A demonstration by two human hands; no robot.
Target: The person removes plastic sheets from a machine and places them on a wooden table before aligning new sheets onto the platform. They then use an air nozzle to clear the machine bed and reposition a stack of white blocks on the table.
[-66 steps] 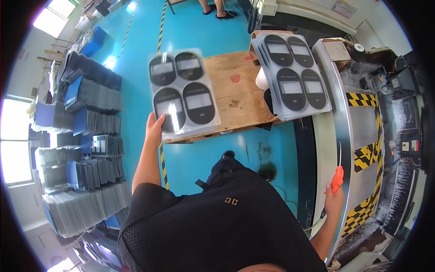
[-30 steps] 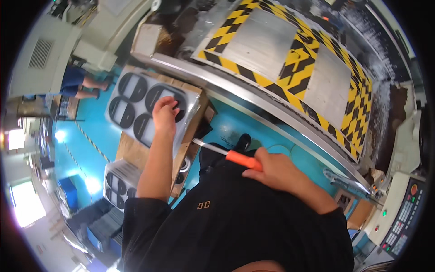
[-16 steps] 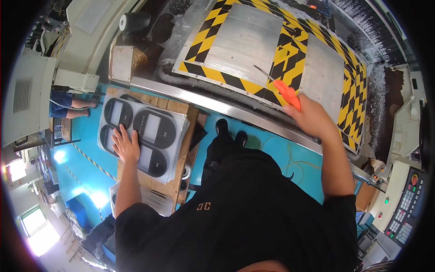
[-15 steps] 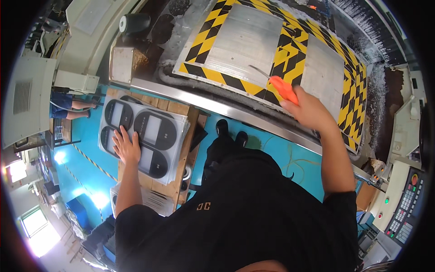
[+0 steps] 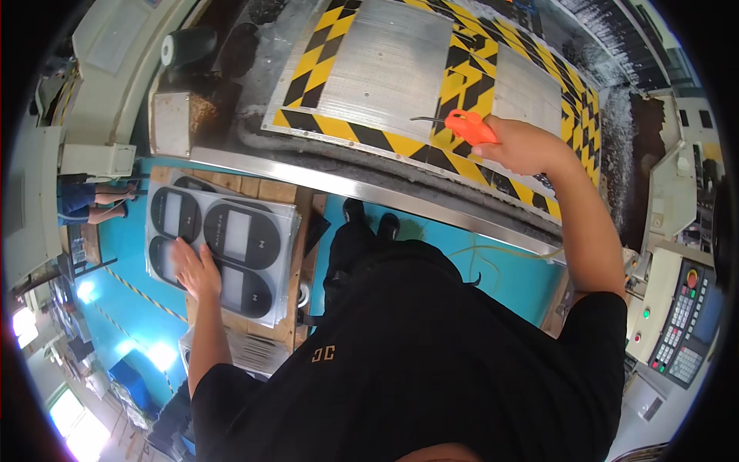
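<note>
My right hand (image 5: 522, 145) is wrapped round an orange air blow gun (image 5: 471, 127) with a thin, bent metal nozzle. The nozzle points left, over the flat metal machine bed (image 5: 385, 73), which is edged with yellow-and-black striped tape. On the left, my left hand (image 5: 198, 271) lies with fingers spread at the stack of clear sheets (image 5: 286, 231), printed with black rounded shapes that have pale rectangular windows. Nothing shows in the left hand; its fingertips are a little blurred. Whether it presses on the sheets or hovers just above, I cannot tell.
The stack lies on a wooden pallet (image 5: 306, 223) beside the machine's metal front edge (image 5: 339, 189). More sheets (image 5: 250, 350) lie nearer me. At right stands a control panel (image 5: 677, 319) with buttons. A dark cylinder (image 5: 188, 48) is at upper left; another person's legs (image 5: 104, 202) show far left.
The whole view has shifted slightly. The blow gun has swung so that its nozzle points more level to the left. My left hand stays at the sheets, its fingertips now blurred.
</note>
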